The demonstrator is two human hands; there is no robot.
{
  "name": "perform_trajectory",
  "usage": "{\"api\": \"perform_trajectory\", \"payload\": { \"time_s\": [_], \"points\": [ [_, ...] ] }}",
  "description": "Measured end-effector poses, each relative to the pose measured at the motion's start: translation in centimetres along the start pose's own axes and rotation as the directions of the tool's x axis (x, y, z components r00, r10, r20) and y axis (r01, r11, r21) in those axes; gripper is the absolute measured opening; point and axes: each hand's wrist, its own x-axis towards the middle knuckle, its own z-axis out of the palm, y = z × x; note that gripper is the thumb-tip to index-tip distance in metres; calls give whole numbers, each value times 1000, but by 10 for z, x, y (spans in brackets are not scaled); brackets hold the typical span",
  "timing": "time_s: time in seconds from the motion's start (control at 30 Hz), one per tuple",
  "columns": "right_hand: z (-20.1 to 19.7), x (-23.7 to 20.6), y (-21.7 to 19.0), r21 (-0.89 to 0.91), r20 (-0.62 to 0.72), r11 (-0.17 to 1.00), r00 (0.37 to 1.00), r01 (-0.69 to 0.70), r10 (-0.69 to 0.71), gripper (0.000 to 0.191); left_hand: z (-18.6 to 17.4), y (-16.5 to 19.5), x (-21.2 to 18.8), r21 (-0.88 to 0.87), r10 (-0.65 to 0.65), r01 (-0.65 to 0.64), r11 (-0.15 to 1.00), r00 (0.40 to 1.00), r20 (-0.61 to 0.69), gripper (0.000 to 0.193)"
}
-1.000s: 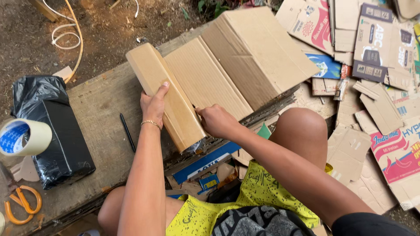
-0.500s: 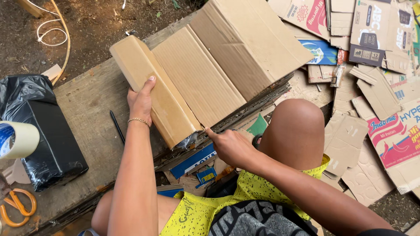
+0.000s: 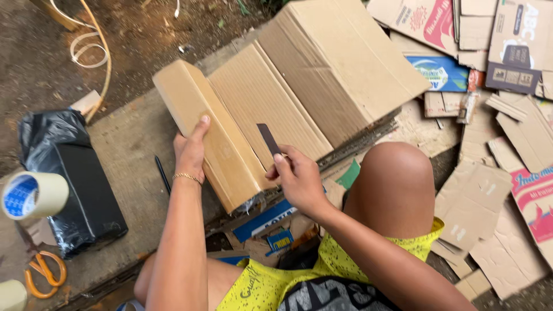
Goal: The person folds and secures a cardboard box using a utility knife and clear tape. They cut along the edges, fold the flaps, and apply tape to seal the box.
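A flattened cardboard box (image 3: 288,109) lies on a wooden bench (image 3: 132,173) in front of a seated person, its near flap folded up into a ridge. The left hand (image 3: 192,151) is clamped over that flap, thumb on top and fingers behind it, apparently to keep the fold from springing back. The right hand (image 3: 298,179) pinches a thin dark blade (image 3: 269,139) between thumb and fingers, its tip resting on the panel just right of the fold. A dark pen (image 3: 162,173) lies on the bench just left of the left wrist. Farther left sit a black plastic bag (image 3: 69,178), a tape roll (image 3: 34,194) and orange scissors (image 3: 43,272). Cardboard scraps (image 3: 495,190) litter the ground to the right of the right hand, beyond a bare knee (image 3: 397,178).
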Motion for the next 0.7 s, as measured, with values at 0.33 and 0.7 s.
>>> {"api": "perform_trajectory", "payload": {
  "time_s": [0.33, 0.7],
  "points": [
    [73, 170, 41, -513, 69, 831, 975, 217, -212, 27, 0, -5, -2, -77, 50, -50, 996, 999, -3, 64],
    [102, 226, 42, -748, 287, 551, 929, 370, -234, 47, -4, -4, 2, -134, 64, -63, 989, 998, 3, 59]
  ]
}}
